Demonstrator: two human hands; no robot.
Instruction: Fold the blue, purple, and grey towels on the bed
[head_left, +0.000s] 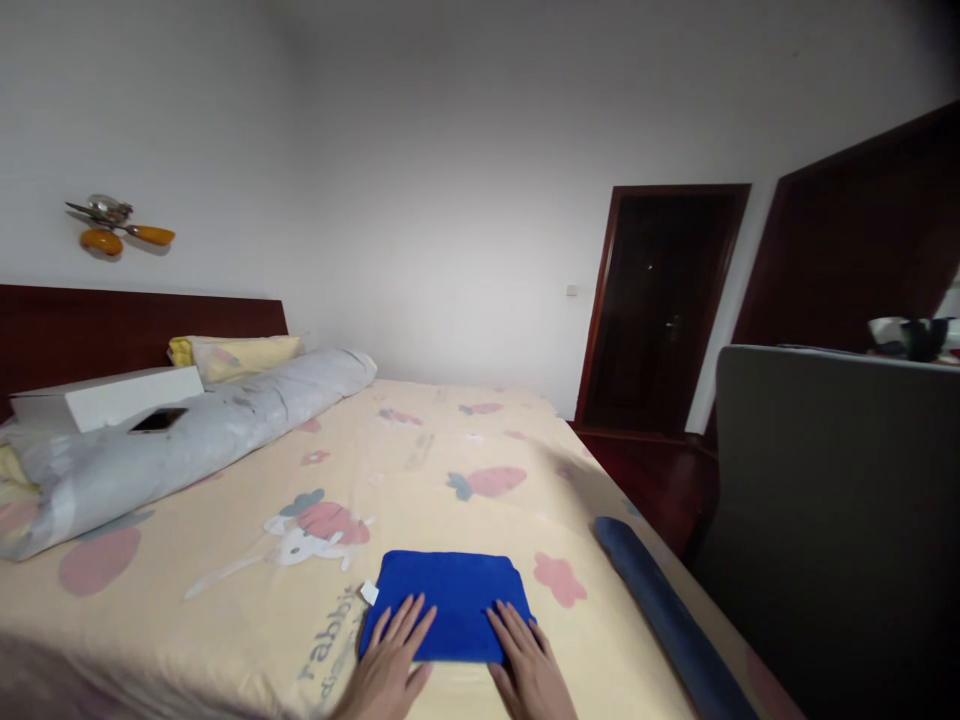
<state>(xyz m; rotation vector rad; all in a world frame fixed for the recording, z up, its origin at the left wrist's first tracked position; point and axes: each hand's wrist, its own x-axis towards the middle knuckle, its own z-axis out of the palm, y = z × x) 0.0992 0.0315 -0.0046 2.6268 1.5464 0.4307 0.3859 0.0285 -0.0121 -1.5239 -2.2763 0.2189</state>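
A folded blue cloth [454,600] lies flat on the bed near its front edge, with a small white tag [369,592] sticking out at its left side. My left hand [394,650] rests on the cloth's near left corner, fingers stretched out and slightly spread. On the near right corner lies my right hand [525,655], palm down with its fingers extended. Neither hand grips the cloth. Both thumbs point inward along its near edge.
A patterned sheet [420,450] covers the bed. A long dark blue roll [667,610] lies along the right edge, beside a dark chair back [832,500]. Toward the headboard [135,325] are a grey rolled quilt [247,415], a phone [159,420], a white box [127,397] and a pillow [244,357].
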